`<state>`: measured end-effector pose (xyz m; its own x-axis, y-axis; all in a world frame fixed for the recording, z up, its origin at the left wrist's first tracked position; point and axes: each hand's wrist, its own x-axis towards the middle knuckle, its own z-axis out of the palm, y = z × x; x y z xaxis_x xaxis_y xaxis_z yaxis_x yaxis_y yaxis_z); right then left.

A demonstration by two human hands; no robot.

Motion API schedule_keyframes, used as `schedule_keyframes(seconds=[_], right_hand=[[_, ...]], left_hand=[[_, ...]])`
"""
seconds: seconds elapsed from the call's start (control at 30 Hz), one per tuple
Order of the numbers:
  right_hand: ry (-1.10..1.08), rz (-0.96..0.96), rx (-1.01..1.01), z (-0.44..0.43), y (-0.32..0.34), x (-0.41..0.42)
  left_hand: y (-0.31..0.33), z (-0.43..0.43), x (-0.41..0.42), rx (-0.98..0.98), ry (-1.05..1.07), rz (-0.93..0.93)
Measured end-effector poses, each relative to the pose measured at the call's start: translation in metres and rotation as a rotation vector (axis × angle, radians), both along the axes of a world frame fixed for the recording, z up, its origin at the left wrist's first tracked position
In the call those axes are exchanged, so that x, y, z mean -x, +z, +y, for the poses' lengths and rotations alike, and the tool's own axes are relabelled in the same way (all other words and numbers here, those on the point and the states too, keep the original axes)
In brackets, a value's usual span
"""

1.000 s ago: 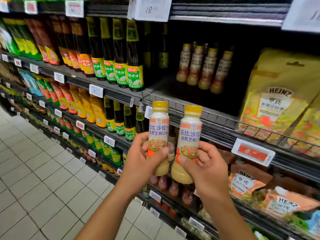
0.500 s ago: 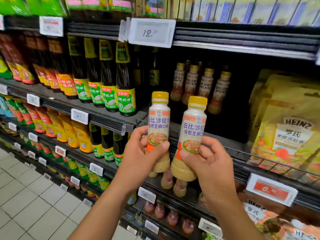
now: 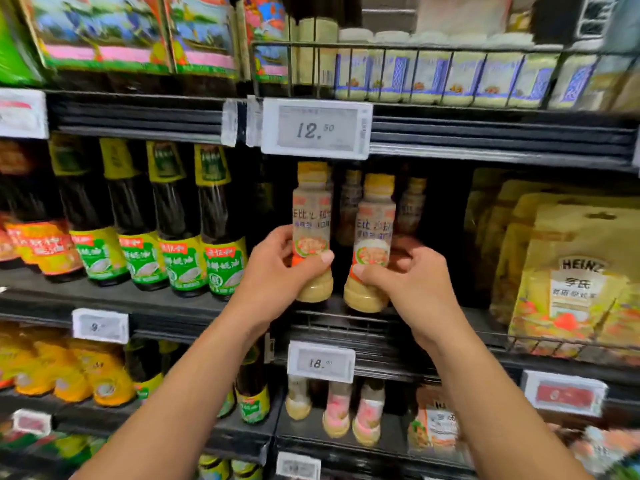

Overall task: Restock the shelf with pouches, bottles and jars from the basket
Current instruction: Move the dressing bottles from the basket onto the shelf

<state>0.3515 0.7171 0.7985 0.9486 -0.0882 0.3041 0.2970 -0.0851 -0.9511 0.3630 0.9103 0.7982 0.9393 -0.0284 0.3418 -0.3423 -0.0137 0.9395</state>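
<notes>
Two upright dressing bottles held side by side, slightly apart, over the front edge of the shelf [image 3: 363, 323]. The left bottle [image 3: 311, 216], yellow-capped, with a pale label, an orange band and beige contents at its base, sits in my left fingers [image 3: 320, 258]. The right bottle [image 3: 375, 230], of the same kind and slightly lower, sits in my right fingers [image 3: 367, 273]. Matching bottles [image 3: 349, 206] stand behind them.

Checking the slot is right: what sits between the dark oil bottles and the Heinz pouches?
Head view: yellow-capped dressing bottles at the back; the two held bottles in front.
</notes>
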Motion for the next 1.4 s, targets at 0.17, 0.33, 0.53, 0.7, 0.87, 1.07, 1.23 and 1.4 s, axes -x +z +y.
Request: schedule_keyframes(seconds=[0.17,0.33,0.53,0.7,0.87,1.07,1.23,1.4], right_hand=[[-0.006,0.12,0.212,0.0,0.0,-0.017],[-0.073,0.202,0.453,0.003,0.001,-0.028],[-0.102,0.246,0.565,0.005,-0.001,-0.035],[-0.092,0.215,0.555,0.001,-0.005,-0.032],[-0.079,0.269,0.661,-0.006,-0.009,-0.034],[-0.065,0.276,0.767,-0.002,-0.004,-0.058],[-0.09,0.208,0.844,0.005,-0.005,-0.095],[-0.108,0.157,0.847,0.005,-0.007,-0.12]], left_hand=[[-0.007,0.009,-0.03,-0.123,-0.075,-0.007],[-0.02,0.011,-0.048,-0.215,-0.122,0.01],[-0.032,0.016,-0.059,-0.248,-0.148,0.043],[-0.032,0.022,-0.057,-0.295,-0.142,0.064],[-0.029,0.029,-0.056,-0.452,-0.096,0.139],[-0.036,0.023,-0.073,-0.435,0.002,0.182],[-0.032,0.007,-0.095,-0.404,0.029,0.208],[-0.032,-0.003,-0.118,-0.504,0.113,0.179]])
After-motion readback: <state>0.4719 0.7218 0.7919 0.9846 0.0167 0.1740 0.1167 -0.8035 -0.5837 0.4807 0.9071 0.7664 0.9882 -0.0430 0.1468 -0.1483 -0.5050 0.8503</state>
